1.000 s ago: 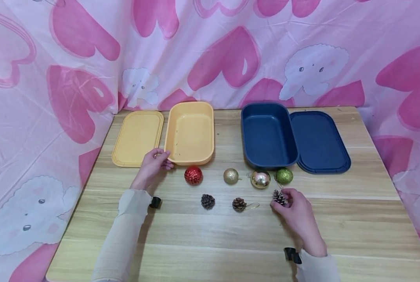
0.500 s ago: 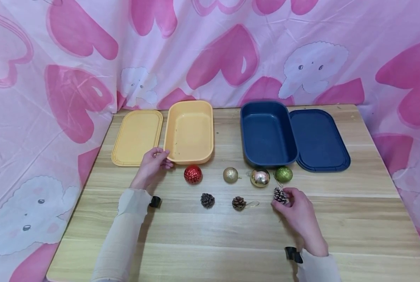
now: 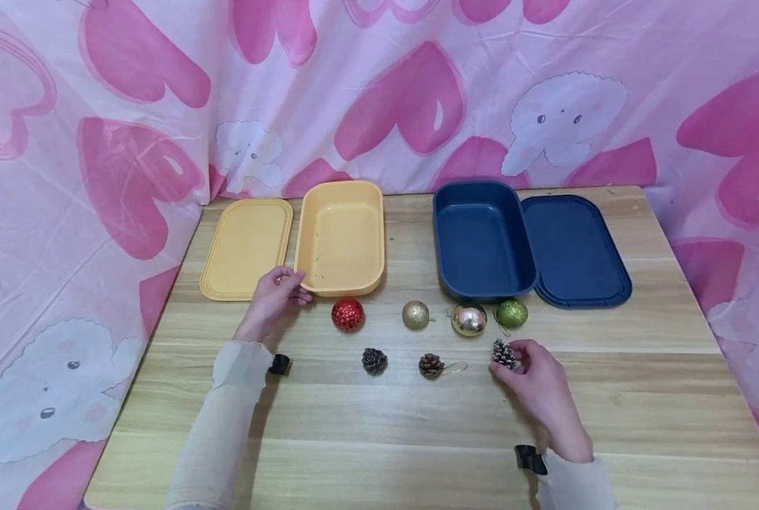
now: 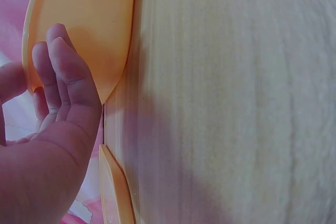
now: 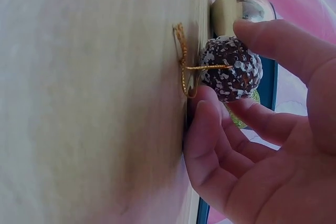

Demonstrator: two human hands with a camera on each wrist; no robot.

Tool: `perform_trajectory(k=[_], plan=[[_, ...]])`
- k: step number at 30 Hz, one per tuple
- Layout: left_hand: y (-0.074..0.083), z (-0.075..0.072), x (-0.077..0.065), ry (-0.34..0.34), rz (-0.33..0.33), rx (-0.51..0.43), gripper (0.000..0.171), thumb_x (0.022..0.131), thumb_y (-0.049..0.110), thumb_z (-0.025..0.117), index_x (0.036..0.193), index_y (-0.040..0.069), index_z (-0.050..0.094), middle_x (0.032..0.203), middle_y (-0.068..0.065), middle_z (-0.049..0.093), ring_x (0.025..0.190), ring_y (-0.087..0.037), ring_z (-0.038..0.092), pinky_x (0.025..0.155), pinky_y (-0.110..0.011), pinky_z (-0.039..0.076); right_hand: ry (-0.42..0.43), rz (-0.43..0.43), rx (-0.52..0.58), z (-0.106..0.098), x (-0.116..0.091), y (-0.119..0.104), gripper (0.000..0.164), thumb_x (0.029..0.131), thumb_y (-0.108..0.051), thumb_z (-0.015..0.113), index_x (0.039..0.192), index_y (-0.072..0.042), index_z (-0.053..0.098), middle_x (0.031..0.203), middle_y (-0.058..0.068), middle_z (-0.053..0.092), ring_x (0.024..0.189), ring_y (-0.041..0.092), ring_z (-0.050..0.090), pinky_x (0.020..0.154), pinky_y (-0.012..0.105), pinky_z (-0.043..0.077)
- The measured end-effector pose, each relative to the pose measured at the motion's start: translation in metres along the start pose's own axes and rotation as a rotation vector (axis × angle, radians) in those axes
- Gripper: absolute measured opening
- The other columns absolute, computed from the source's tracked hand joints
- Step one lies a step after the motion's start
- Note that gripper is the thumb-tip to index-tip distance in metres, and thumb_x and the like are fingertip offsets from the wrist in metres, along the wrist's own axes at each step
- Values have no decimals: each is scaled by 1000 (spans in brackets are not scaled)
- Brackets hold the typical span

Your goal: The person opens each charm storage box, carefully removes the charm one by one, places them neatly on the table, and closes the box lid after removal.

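Observation:
At the near left corner of the yellow plastic box (image 3: 347, 248), my left hand (image 3: 272, 299) grips the rim, thumb on the wall's inner side and fingers outside. My right hand (image 3: 541, 386) pinches a white-tipped pine cone (image 3: 503, 353) between thumb and fingers, low over the table. A gold cord loop (image 5: 185, 66) hangs from that pine cone in the right wrist view. Two brown pine cones lie to its left, one dark (image 3: 374, 361) and one with a cord (image 3: 431, 365). Behind them is a row of baubles: red (image 3: 348, 314), glittery gold (image 3: 415, 314), shiny gold (image 3: 469, 320) and green (image 3: 511, 312).
A navy box (image 3: 484, 248) stands open-topped behind the gold and green baubles. Its navy lid (image 3: 577, 251) lies to the right. The yellow lid (image 3: 247, 249) lies left of the yellow box. A pink heart-patterned curtain (image 3: 405, 99) borders the wooden table (image 3: 379, 439).
The head view has shifted slightly. Both hands keep their holds, the left on the yellow box and the right on the white-tipped pine cone.

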State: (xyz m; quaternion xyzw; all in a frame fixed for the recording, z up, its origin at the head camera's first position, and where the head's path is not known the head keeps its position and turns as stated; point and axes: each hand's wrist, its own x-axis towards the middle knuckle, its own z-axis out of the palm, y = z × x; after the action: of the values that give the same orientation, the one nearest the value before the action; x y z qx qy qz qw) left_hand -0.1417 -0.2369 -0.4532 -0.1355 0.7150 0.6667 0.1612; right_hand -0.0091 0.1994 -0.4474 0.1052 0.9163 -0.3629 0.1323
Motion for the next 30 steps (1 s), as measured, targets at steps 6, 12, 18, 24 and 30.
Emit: perform_trajectory(k=[6,12,18,24,30], plan=[[0,-1,0,2,2,4,18,99,23,56,100,9,45,71,3,66,66,-9,67,68,-23,59,-6,-6,7,-1,1,-1,55,84,-31,74,122,4,54,102,17,61,79,19,56,71,29,45],[1,-1,-1,1,-3,21,19,98,24,56,100,9,44,72,4,67,67,-9,67,69,-22,58,6,-11,27,-1,1,2,64,84,-44,72,124,3,54,108,18,63,83,19,59,72,29,48],[0,-2,-1,14,-10,46,23,98,28,57,102,8,46,77,0,67,68,-9,67,70,-24,59,8,28,58,-6,0,4,70,87,-54,64,127,3,52,114,20,64,92,24,63,78,33,51],[-2,-4,-4,31,-20,52,27,97,32,58,103,8,48,80,-1,66,69,-10,67,72,-24,59,70,17,52,-13,-2,10,61,95,-51,53,123,3,56,106,18,66,94,27,63,79,35,51],[4,-5,-10,234,32,224,34,96,40,57,104,8,51,87,0,60,76,-10,60,73,-23,55,109,13,44,-25,-1,19,54,98,-47,49,120,1,58,105,20,67,94,27,61,73,28,48]])
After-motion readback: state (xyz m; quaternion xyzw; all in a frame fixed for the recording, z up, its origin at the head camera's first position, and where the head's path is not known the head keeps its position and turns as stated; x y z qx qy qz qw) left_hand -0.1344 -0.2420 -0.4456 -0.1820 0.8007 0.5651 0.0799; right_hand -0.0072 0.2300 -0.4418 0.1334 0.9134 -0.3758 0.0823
